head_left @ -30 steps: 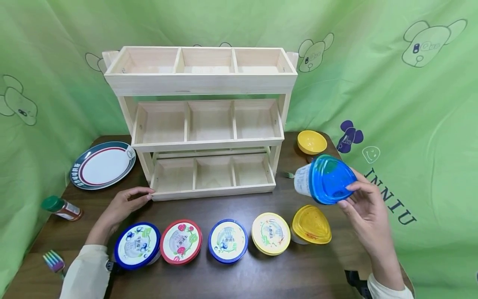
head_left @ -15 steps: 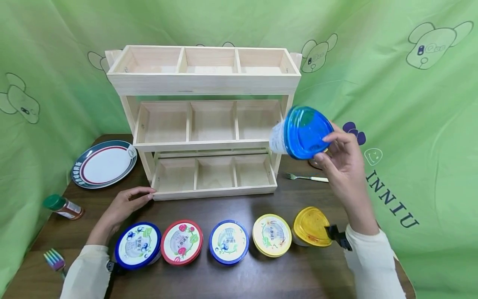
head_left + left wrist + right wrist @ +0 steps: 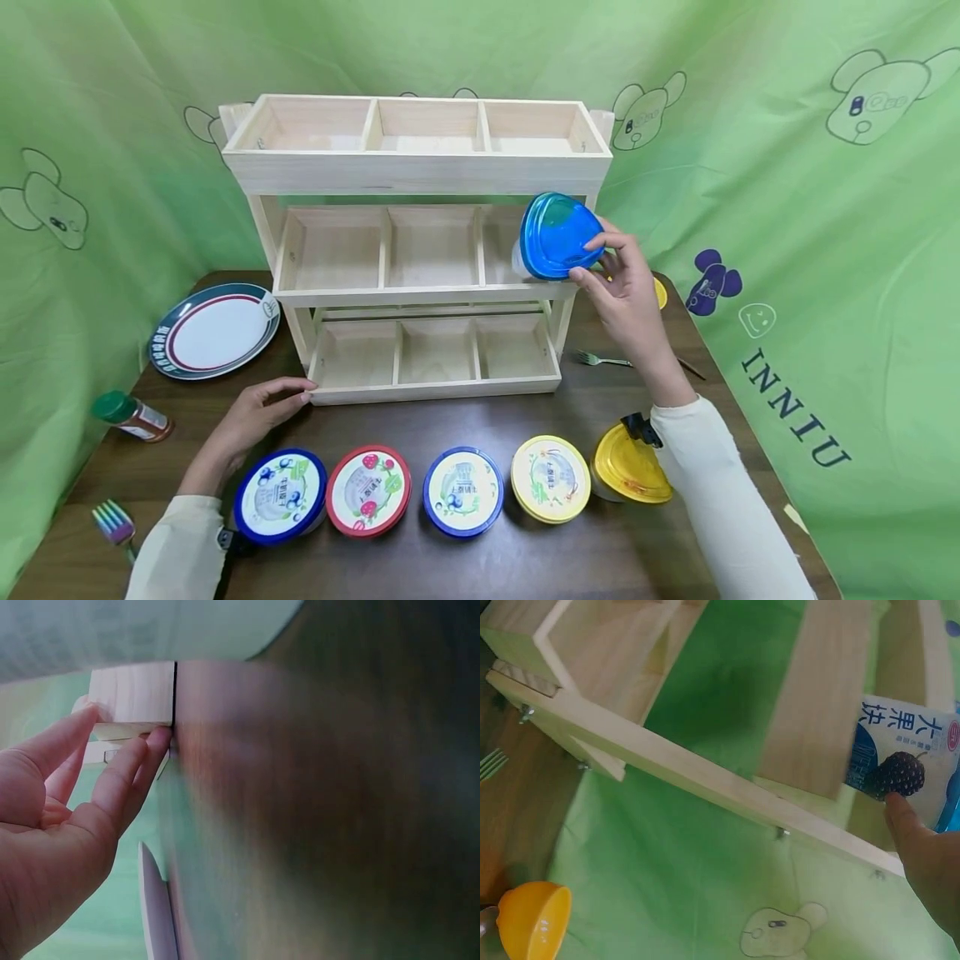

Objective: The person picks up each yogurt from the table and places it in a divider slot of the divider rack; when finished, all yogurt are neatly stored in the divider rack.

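Note:
My right hand (image 3: 611, 279) grips a yogurt cup with a blue lid (image 3: 557, 236), tilted, at the right compartment of the middle shelf of a three-tier wooden rack (image 3: 420, 171). In the right wrist view the cup's label (image 3: 900, 761) shows a blackberry picture, with my thumb on it. My left hand (image 3: 258, 408) lies on the dark table, its straight fingers touching the rack's bottom left corner (image 3: 135, 694). Several lidded cups stand in a row at the front: blue (image 3: 280, 496), red (image 3: 368, 490), blue (image 3: 461, 490), yellow (image 3: 550, 477), and a yellow-lidded one (image 3: 628, 467) partly under my right sleeve.
A striped plate (image 3: 213, 329) lies left of the rack. A green-capped spice bottle (image 3: 131, 417) and a rainbow fork (image 3: 112, 525) are at the front left. A fork (image 3: 603, 360) and a yellow bowl (image 3: 532, 919) sit right of the rack. Green cloth surrounds the table.
My right hand has carried the blue-lidded cup up and left, from above the table's right side to the middle shelf's right compartment. The left hand has stayed put.

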### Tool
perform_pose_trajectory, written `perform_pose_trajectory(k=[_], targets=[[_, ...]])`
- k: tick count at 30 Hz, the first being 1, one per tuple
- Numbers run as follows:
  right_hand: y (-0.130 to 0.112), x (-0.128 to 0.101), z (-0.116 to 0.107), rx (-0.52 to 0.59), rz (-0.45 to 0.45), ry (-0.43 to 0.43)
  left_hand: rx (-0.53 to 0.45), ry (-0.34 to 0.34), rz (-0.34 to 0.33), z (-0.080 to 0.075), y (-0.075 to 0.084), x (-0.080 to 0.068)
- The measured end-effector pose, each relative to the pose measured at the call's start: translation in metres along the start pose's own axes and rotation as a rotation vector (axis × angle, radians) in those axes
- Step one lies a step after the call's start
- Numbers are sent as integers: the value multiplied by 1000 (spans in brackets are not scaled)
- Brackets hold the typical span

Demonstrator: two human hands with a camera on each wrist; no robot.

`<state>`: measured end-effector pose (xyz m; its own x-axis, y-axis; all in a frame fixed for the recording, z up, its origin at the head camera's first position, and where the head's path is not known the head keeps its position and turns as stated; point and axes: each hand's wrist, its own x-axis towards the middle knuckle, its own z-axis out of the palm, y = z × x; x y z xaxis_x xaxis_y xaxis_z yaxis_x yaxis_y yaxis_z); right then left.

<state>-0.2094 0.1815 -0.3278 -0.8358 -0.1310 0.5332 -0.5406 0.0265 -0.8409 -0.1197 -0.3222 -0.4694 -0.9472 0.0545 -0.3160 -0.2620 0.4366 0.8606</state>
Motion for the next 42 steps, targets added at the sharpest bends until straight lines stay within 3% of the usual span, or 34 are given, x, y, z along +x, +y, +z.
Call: perform_pose_trajectory(k=[9, 17, 23, 31, 42], targets=[[7, 4, 10, -73, 62, -34, 17, 9, 25, 1, 0, -1], [4, 9, 3, -232, 201, -146, 16, 8, 20, 1, -1, 0], [-7, 5, -7, -259, 192, -160, 15, 11, 22, 2, 1, -1], [-15, 1, -30, -330, 178, -169, 20, 7, -2, 2, -1, 0], [-27, -36, -89, -424, 171, -55, 10, 0, 14, 2, 0, 0]])
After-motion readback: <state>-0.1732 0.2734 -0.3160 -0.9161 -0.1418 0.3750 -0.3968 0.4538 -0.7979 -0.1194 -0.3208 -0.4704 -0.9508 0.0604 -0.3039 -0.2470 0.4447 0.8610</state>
